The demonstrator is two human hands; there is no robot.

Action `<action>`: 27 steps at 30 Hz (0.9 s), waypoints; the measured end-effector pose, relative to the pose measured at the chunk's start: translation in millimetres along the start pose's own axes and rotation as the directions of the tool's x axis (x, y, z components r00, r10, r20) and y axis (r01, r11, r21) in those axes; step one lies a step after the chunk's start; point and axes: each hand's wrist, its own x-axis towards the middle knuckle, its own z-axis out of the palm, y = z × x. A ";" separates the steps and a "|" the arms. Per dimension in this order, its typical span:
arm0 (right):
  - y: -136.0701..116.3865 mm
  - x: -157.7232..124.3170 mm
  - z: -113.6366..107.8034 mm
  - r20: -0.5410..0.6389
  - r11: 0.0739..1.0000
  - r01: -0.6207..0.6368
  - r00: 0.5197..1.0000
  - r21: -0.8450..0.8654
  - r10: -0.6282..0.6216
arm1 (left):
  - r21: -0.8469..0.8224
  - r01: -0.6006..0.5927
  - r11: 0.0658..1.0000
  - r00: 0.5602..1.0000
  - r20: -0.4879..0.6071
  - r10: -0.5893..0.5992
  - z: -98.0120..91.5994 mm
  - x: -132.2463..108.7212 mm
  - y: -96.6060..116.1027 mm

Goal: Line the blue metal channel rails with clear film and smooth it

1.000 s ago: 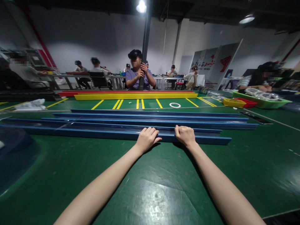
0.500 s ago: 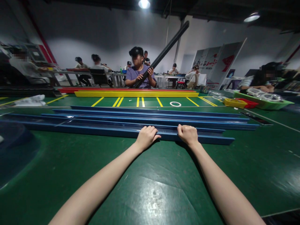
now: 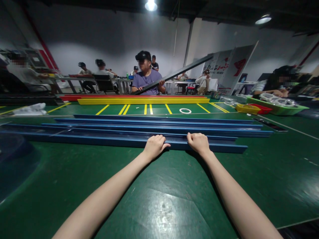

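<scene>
Several long blue U-shaped channels (image 3: 99, 127) lie side by side across the green tabletop, their open sides up. On the nearest blue channel (image 3: 119, 140), right of its middle, rests my left hand (image 3: 155, 146), fingers curled over the near wall and thumb pointing right. A short gap to the right, my right hand (image 3: 198, 142) is closed over the same wall, closer to the channel's right end. Both hands hide part of that wall, and the fingertips inside the channel cannot be seen.
Beyond lie a yellow channel (image 3: 139, 101), a red one (image 3: 67, 98) and a white ring (image 3: 185, 111). A phone (image 3: 270, 124), a yellow tray (image 3: 246, 108) and a green basket (image 3: 281, 109) stand right. Across the table, a person holds a long dark channel (image 3: 179, 71).
The person opposite has lowered the dark channel from a steep slant to a flatter one. My hands keep their hold on the blue channel; the view has shifted slightly.
</scene>
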 end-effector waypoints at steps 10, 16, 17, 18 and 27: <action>-2.0 0.5 -16.3 0.171 0.996 0.066 0.984 -0.051 -0.057 | 0.081 -0.010 0.997 1.000 0.021 0.009 -2.8 0.7 5.2; -12.6 -1.1 -19.5 0.162 0.993 0.118 0.980 0.017 -0.119 | 0.048 0.048 0.998 0.996 0.071 -0.051 -7.8 4.4 6.4; -14.9 -1.8 -18.8 0.156 0.990 0.139 0.977 0.037 -0.143 | 0.039 0.052 0.998 0.996 0.072 -0.054 -8.1 4.8 6.0; -17.0 -2.6 -18.0 0.152 0.985 0.162 0.974 0.053 -0.168 | 0.031 0.052 0.998 0.996 0.070 -0.054 -8.3 5.1 5.5; -16.3 -4.7 -10.7 0.156 0.961 0.245 0.952 0.129 -0.264 | -0.004 0.063 0.998 0.989 0.134 -0.061 -11.1 6.2 3.6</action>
